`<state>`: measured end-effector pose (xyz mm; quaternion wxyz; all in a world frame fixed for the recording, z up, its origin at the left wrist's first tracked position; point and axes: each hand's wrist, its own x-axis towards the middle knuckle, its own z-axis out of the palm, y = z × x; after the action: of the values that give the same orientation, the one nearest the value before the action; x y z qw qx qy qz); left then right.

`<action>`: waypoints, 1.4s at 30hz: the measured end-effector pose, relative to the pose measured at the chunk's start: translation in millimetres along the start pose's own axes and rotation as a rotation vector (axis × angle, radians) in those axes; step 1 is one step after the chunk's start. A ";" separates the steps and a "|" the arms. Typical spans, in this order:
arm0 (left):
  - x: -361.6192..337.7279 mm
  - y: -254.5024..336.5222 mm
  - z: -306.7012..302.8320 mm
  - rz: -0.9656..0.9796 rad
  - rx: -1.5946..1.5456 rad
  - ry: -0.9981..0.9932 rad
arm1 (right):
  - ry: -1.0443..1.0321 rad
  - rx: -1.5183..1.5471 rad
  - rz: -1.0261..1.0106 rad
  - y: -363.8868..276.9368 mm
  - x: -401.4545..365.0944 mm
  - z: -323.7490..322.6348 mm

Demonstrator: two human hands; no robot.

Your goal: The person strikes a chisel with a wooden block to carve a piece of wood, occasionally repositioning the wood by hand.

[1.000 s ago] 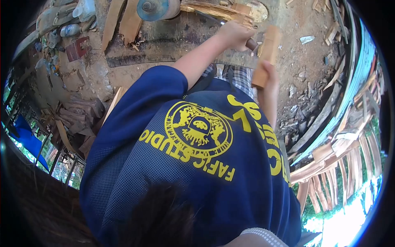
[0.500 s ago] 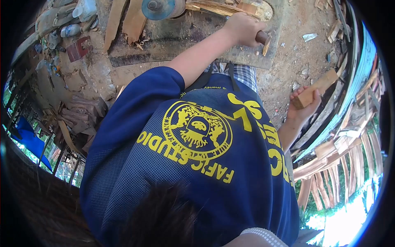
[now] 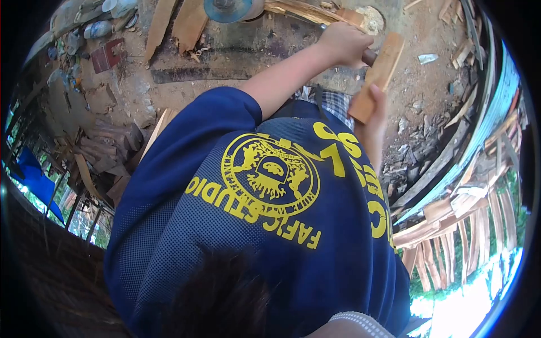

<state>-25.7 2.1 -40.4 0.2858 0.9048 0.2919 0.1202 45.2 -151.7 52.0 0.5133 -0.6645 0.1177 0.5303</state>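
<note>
My left hand (image 3: 345, 45) is closed around a tool with a round brown wooden handle (image 3: 369, 57), whose butt sticks out to the right of the fist. The tool's far end is mostly hidden by the hand. My right hand (image 3: 373, 110) grips a squared wooden block (image 3: 378, 76) near its lower end. The block slants upward, and its side overlaps the handle's butt in this view. Just beyond my left hand lies a long split piece of wood (image 3: 293, 8), beside a pale round patch (image 3: 372, 20).
A round blue-grey object (image 3: 228, 8) stands at the top, left of the split wood. Rough wooden slabs (image 3: 190, 28) lie further left. A dark red flat piece (image 3: 107, 56) and a plastic bottle (image 3: 98, 29) are on the littered ground. Stacked timber (image 3: 451, 225) lines the right side.
My right hand has swung the wooden block up and left, from out at the right to beside the tool's handle. My left hand keeps its hold, nearly in place.
</note>
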 end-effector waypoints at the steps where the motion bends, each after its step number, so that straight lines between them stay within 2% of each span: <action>1: -1.6 -2.7 1.0 -0.004 -0.017 -0.024 | -0.091 0.036 0.041 -14.1 -6.7 -11.7; 2: -1.8 -3.4 -4.3 -0.011 -0.008 -0.029 | -0.179 0.076 0.082 -27.8 -13.5 -21.7; 5: 4.2 4.6 -21.2 -0.097 -0.039 -0.074 | -0.090 0.372 -0.218 -64.4 -27.5 -41.0; 6: 5.5 6.3 -21.6 -0.098 -0.038 -0.073 | -0.091 0.372 -0.218 -64.2 -26.3 -39.7; 8: 8.9 7.4 -23.2 -0.143 0.010 -0.102 | 0.388 0.502 -0.680 -63.6 -17.0 -32.6; 9: 9.5 7.8 -23.1 -0.146 0.014 -0.101 | 0.368 0.571 -0.831 -40.2 -1.2 -25.7; 11: 9.6 9.8 -18.5 -0.163 0.008 -0.076 | 0.140 0.135 -0.657 22.2 26.0 -21.9; 12: 10.6 6.1 -9.3 -0.161 0.013 -0.075 | -0.135 0.067 0.045 -2.3 12.2 1.7; 14: 7.1 -2.5 12.8 -0.085 0.011 -0.021 | 0.041 0.046 -0.076 1.5 19.6 -14.9; 16: 6.9 -0.4 4.2 -0.078 0.017 -0.014 | 0.062 0.139 -0.250 -38.8 -8.5 -18.1; 18: 8.8 2.5 -1.9 -0.070 0.021 -0.010 | 0.070 0.373 -0.518 -63.0 -15.3 -43.8; 19: 10.6 3.1 -3.8 -0.104 0.023 -0.025 | 0.080 0.380 -0.518 -57.2 -11.2 -44.5; 21: 11.7 2.7 -2.7 -0.131 0.024 -0.045 | 0.459 0.587 -0.844 -39.6 6.1 -38.2; 23: 15.7 0.6 2.8 -0.138 0.049 -0.010 | 0.240 -0.575 -0.494 5.7 20.7 -14.4; 24: 15.1 0.6 7.0 -0.131 0.041 -0.011 | 0.251 -0.577 -0.494 0.8 15.3 -6.7; 26: 10.9 -2.0 11.9 -0.113 0.043 -0.033 | -0.069 -0.005 0.084 -27.8 8.4 8.9; 28: 10.8 -3.5 8.2 -0.094 0.044 -0.049 | -0.001 0.070 -0.089 -49.0 2.0 -5.9; 30: 9.7 -2.1 5.3 -0.086 0.047 -0.068 | -0.002 0.176 -0.118 -62.4 -4.0 -23.4; 32: 13.0 0.0 3.5 -0.141 0.065 -0.163 | 0.244 0.437 -0.535 -64.8 -4.1 -29.5; 33: 13.4 0.8 3.1 -0.141 0.059 -0.161 | 0.230 0.455 -0.730 -30.4 16.9 -43.1; 34: 13.1 2.4 2.0 -0.150 0.053 -0.189 | 0.314 -0.344 -1.101 21.1 47.9 -51.1; 36: 15.5 0.6 3.7 -0.154 0.048 -0.202 | 0.184 -0.415 -0.498 33.2 41.3 11.9; 38: 8.7 -5.1 12.9 -0.095 0.057 -0.178 | 0.184 -0.136 -0.120 -9.7 16.1 14.4; 40: 8.7 -2.8 7.6 -0.102 0.073 -0.248 | -0.218 0.186 -0.304 -21.6 31.0 -57.1; 41: 6.3 -4.2 9.5 -0.086 0.061 -0.203 | -0.213 0.187 -0.296 -29.6 20.8 -53.6; 42: 5.5 -5.8 11.1 -0.068 0.051 -0.153 | 0.056 0.311 -0.456 -48.0 10.4 -43.8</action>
<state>-19.7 4.3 -52.5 0.2881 0.9079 0.3027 0.0337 108.6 -161.6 66.2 0.7119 -0.6012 0.0593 0.3582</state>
